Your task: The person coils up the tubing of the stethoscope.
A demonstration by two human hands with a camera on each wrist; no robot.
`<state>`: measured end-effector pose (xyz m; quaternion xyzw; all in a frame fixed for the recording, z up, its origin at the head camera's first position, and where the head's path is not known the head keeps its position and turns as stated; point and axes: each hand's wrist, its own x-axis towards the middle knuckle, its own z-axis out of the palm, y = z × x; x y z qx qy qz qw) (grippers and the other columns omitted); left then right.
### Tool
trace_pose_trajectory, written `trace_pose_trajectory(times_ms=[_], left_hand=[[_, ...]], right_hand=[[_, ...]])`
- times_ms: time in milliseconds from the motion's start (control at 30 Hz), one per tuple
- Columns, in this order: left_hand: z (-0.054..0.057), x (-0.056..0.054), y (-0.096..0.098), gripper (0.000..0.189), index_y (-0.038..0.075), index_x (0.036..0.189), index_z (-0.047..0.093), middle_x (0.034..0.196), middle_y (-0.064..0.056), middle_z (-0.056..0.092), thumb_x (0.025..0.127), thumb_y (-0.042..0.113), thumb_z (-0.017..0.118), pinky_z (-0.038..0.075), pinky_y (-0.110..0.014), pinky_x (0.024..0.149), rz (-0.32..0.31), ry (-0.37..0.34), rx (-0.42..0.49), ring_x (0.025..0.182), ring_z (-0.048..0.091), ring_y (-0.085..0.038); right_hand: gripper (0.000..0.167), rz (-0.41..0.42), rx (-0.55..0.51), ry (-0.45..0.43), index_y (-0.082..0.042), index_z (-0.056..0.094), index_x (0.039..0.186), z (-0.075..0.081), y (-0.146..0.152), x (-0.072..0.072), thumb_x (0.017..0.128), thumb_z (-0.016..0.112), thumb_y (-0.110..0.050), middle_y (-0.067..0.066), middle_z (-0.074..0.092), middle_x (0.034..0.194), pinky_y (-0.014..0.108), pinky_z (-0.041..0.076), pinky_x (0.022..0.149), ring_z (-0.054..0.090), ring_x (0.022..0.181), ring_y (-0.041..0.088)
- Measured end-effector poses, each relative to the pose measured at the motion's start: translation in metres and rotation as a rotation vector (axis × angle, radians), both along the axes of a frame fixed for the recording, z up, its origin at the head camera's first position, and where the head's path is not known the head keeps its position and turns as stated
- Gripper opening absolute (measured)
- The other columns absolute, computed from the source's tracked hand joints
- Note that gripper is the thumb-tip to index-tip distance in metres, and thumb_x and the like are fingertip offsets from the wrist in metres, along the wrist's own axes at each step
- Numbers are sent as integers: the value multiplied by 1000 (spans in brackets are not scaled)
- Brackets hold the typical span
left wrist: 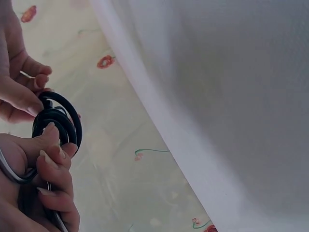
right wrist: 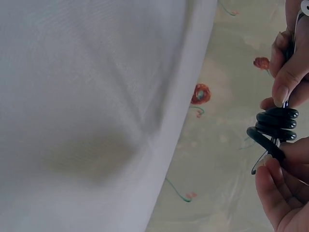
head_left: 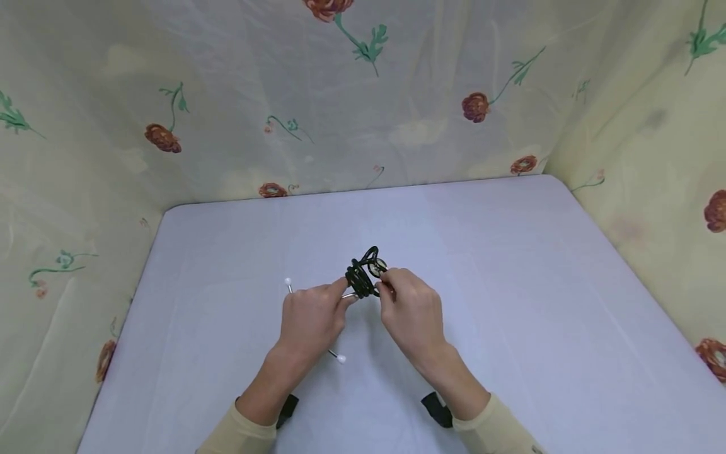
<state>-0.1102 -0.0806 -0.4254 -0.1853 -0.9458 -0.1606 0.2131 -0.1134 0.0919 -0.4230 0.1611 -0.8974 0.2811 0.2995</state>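
A stethoscope is held above the table between both hands, its black tubing [head_left: 358, 279] wound in several tight loops around the metal stem. My left hand [head_left: 312, 312] grips the metal ear tubes just left of the coil, with the thumb against the loops in the left wrist view. White ear tips [head_left: 341, 359] stick out on either side of that hand. At the coil's right side, my right hand [head_left: 414, 306] pinches the tubing's end near the round chest piece [head_left: 377, 268]. In the right wrist view the stacked loops [right wrist: 276, 123] sit between the two hands; the palms hide part of the stethoscope.
A white-covered table [head_left: 510, 265] lies under the hands. Cream curtains [head_left: 238, 94] with a red flower print hang behind it and at both sides. Dark straps [head_left: 438, 410] show at the wrists.
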Motion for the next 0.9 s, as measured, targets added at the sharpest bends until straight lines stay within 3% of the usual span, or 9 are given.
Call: trace_pose_trajectory(times_ms=[133, 300, 533, 767, 900], left_hand=[[-2, -5, -4, 15, 16, 84, 71, 51, 7, 56, 85, 29, 78, 24, -21, 41, -14, -30, 29, 44, 38, -3], [-4, -12, -10, 20, 19, 77, 65, 52, 9, 52, 86, 31, 77, 27, -23, 43, -49, -90, 50, 47, 39, -4], [-12, -29, -16, 37, 21, 66, 47, 55, 8, 41, 89, 32, 74, 28, -27, 48, -82, -281, 45, 54, 41, -9], [-27, -46, -19, 18, 19, 82, 65, 70, 2, 61, 90, 33, 73, 42, -33, 61, -135, -453, 10, 66, 51, -13], [-31, -51, -17, 12, 17, 92, 73, 78, 1, 68, 90, 29, 73, 44, -32, 66, -171, -531, 32, 69, 51, -13]], right_hand=[[8, 25, -19, -25, -4, 72, 93, -1, 1, 2, 86, 73, -3, 6, 71, 80, 25, 50, 55, 62, 64, 12], [12, 52, -46, -44, -4, 73, 99, -5, 7, 3, 87, 71, -3, 5, 70, 78, 23, 48, 54, 60, 63, 10], [12, 58, -54, -94, -4, 74, 93, -11, 30, 4, 85, 69, 4, 4, 70, 78, 23, 48, 56, 56, 63, 8], [12, 50, -7, -225, -6, 75, 91, -16, 43, 7, 85, 69, 2, 4, 72, 83, 23, 48, 59, 57, 65, 9], [12, 42, 6, -263, -8, 75, 91, -19, 50, 8, 87, 68, 0, 1, 71, 83, 23, 48, 60, 55, 66, 8]])
